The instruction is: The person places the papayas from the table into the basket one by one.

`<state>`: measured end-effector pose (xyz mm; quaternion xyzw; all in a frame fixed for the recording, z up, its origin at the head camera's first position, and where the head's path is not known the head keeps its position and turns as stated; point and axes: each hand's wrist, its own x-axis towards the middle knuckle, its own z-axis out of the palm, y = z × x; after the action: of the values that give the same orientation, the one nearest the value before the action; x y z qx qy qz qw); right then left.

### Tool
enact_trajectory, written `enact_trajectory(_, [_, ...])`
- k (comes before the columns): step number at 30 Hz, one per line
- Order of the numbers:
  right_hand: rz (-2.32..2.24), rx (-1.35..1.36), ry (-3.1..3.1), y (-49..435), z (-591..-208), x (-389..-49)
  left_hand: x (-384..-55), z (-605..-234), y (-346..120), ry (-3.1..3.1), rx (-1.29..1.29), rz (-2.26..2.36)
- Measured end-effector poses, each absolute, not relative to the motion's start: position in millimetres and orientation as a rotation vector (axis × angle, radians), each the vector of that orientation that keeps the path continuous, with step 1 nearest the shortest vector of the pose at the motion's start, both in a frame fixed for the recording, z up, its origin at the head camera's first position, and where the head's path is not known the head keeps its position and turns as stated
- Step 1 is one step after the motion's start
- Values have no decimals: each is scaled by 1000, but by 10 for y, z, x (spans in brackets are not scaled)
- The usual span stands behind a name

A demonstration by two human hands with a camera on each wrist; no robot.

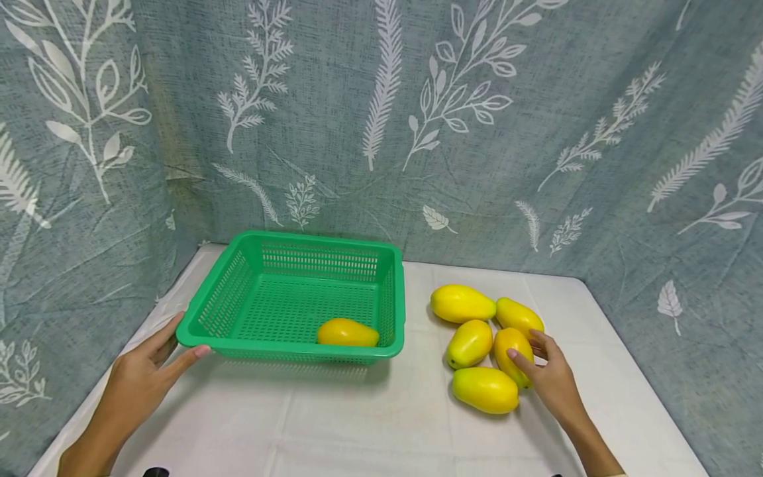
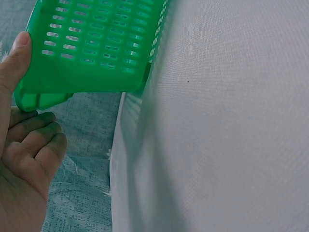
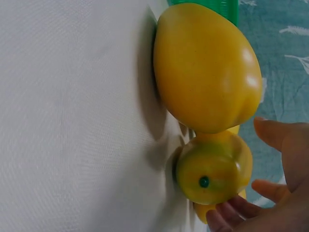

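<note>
At the left, a green plastic basket with slotted walls stands on the white cloth, one yellow papaya lying inside its near right part. My left hand grips the basket's near left corner, thumb against the rim and fingers curled beneath it in the left wrist view. To the right, my right hand reaches over a yellow papaya in a loose group. In the right wrist view its fingertips are right at that papaya's side, while the thumb stands apart from it. A larger papaya lies nearer that camera.
Around the reached-for fruit lie other papayas: one in front, one to the left, and two behind, a long one and a smaller one. A grey-green leaf-patterned curtain encloses the table's back and sides.
</note>
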<state>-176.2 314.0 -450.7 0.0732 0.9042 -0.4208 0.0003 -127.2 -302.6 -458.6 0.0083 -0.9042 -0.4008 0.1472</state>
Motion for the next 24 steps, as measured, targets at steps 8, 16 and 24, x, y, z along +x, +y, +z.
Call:
enact_trajectory(8, [-1272, 258, 2804, 3132, -4525, -1777, -1258, -4578, -3019, -2610, 34, -1169])
enact_trajectory(16, [-1234, 291, 2781, 3129, -4533, -1794, -1264, -4571, -3020, -2616, 37, -1166])
enact_trajectory(24, [-1225, 291, 2757, 3128, -4552, -1806, -1264, -4579, -3025, -2624, 50, -1139])
